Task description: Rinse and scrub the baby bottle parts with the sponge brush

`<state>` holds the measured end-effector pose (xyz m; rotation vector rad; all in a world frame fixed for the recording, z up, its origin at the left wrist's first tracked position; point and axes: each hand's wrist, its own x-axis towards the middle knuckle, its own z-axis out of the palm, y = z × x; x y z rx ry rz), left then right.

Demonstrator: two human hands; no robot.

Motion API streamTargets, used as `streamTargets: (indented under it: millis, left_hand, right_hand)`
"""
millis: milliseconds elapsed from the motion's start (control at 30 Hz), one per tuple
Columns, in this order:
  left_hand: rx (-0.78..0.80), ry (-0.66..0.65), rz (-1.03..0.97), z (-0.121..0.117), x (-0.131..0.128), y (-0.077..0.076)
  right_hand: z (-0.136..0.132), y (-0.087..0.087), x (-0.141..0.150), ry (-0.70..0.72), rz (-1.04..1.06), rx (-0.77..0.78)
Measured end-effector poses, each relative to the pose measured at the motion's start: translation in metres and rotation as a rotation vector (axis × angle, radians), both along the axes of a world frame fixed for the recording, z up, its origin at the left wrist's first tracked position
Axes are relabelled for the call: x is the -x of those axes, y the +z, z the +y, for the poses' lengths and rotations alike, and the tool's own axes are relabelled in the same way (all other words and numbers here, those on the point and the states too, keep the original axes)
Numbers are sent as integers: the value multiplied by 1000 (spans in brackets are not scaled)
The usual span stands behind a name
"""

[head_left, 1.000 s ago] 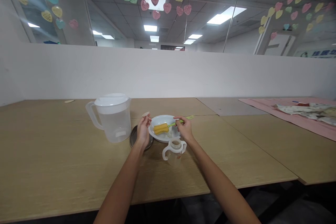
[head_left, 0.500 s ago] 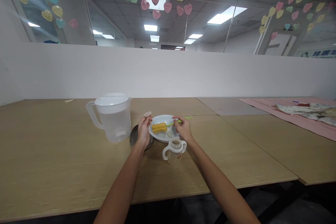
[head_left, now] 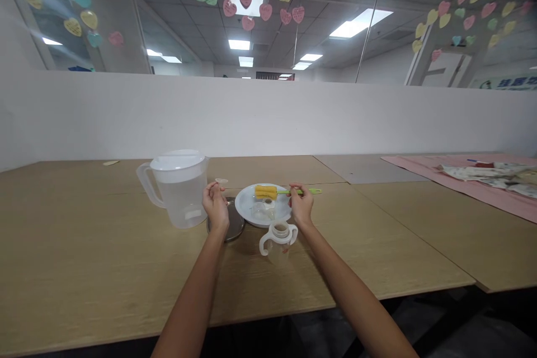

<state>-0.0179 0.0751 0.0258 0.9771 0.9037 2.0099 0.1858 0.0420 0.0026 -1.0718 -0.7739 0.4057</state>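
My right hand (head_left: 302, 201) pinches the green handle of a bottle brush. The brush's yellow sponge head (head_left: 265, 192) points left above the white bowl (head_left: 240, 208). Small clear and white bottle parts (head_left: 264, 211) lie in that bowl. My left hand (head_left: 216, 206) is closed, with a small translucent disc (head_left: 221, 180) at its fingertips; the disc's kind is too small to tell. Below that hand is a dark round lid or plate (head_left: 234, 225), partly covered. Nearer to me, a clear baby bottle (head_left: 278, 239) with two white handles stands upright, its top uncovered.
A large clear pitcher (head_left: 184, 193) with a white lid stands left of my left hand. A pale flat piece (head_left: 111, 163) lies at the far left. On the right, a pink cloth (head_left: 423, 170) carries patterned fabric. A white wall (head_left: 260, 117) bounds the table's back.
My left hand has moved left, away from the bowl, with the small disc. The brush has shifted right and back, and its sponge head is now nearly level.
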Motion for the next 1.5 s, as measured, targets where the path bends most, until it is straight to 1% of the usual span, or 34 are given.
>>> streamTargets:
  millis: [67, 100, 167, 233, 333, 467, 500, 567, 633, 667, 700, 733, 800, 833, 867, 900, 967, 1033, 1067, 1100, 1233, 1400, 1500]
  left_hand:
    - [81, 74, 117, 6, 5, -7]
    - [134, 108, 217, 9, 8, -10]
    - [238, 151, 486, 14, 14, -16]
    - [294, 162, 704, 15, 19, -19]
    - [322, 180, 957, 9, 22, -19]
    - [448, 254, 1500, -5, 18, -15]
    - [482, 268, 1575, -7, 16, -13]
    - [535, 291, 1657, -9, 13, -11]
    - [561, 320, 1680, -9, 12, -10]
    - [546, 348, 1678, -9, 12, -9]
    - [494, 387, 1671, -9, 12, -8]
    - [399, 425, 1657, -9, 11, -7]
    - [102, 444, 1604, -12, 8, -5]
    - [-61, 408, 1563, -15, 6, -4]
    - [-209, 336, 1520, -17, 3, -4]
    - [-324, 241, 1482, -19, -1, -4]
    - [-458, 27, 1445, -22, -8, -6]
    - [-488, -135, 1456, -23, -13, -11]
    - [-476, -175, 1470, -22, -14, -13]
    - [-457, -188, 1483, -21, -14, -16]
    - [-382, -129, 1488, -17, -13, -22]
    - [-324, -60, 1386, -19, -14, -23]
    - [-319, -46, 1325, -19, -17, -24]
  right_hand:
    - [1, -1, 0, -3, 7, -4]
    - [2, -2, 0, -1, 6, -4]
    - [2, -2, 0, 5, -3, -1]
    - [3, -3, 0, 9, -20, 4]
    - [2, -3, 0, 6, -42, 9]
    - [2, -3, 0, -5, -66, 19]
    - [2, -3, 0, -10, -73, 19]
    - [2, -2, 0, -22, -86, 18]
    - [2, -2, 0, -35, -98, 16]
    - [2, -2, 0, -37, -102, 18]
    - [2, -2, 1, -37, -103, 22]
    - [2, -2, 1, -35, -102, 26]
    - [2, -2, 1, -30, -95, 26]
    - [2, -2, 1, -32, -91, 22]
    - [2, -3, 0, -36, -88, 17]
    - [3, -3, 0, -42, -85, 12]
    - [4, -4, -1, -52, -70, 7]
    - [5, -5, -2, -48, -44, 1]
    - [5, -6, -3, -45, -31, -4]
    - [6, -6, -3, -43, -19, -8]
    - [4, -4, -2, -39, 13, -9]
    - [1, 0, -1, -33, 65, -21]
    - [0, 2, -1, -30, 106, -45]
